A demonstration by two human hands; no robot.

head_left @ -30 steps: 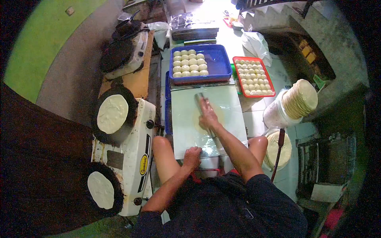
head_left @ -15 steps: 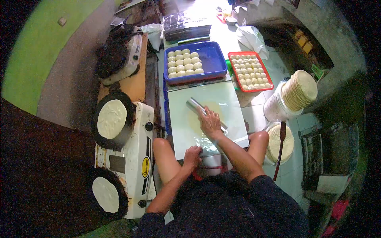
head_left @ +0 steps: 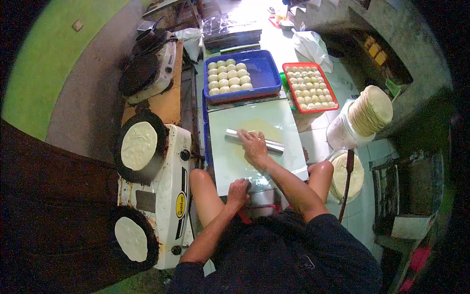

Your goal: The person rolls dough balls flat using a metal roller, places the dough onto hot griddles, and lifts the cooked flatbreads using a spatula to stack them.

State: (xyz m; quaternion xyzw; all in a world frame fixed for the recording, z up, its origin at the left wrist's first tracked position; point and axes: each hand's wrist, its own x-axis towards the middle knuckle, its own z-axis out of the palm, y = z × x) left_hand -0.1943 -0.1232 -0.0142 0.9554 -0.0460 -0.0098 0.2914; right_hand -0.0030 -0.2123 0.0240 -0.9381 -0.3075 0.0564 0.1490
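Note:
My right hand (head_left: 254, 148) presses down on a shiny metal rolling pin (head_left: 275, 147), its fingers laid over the middle of the pin. Beneath the pin is a thin, pale round of dough (head_left: 267, 128), spread flat on a smooth light board (head_left: 223, 171) and partly covered by my hand. At the board's near edge my left hand (head_left: 238, 192) is closed, fingers curled. Something small and dark shows beside its fingertips, but I cannot make out what it is.
Beyond the board, a blue tray (head_left: 267, 73) and a red tray (head_left: 334, 100) hold dough balls. To the left, flatbreads lie on dark round pans (head_left: 159, 147) over a white gas stove (head_left: 175, 196). Stacked flatbreads (head_left: 374, 110) stand at right, near a brown stick-like tool (head_left: 348, 171).
The rolling pin has turned from a steep diagonal to nearly crosswise, and my right hand has shifted slightly left with it. My left hand stays at the board's edge.

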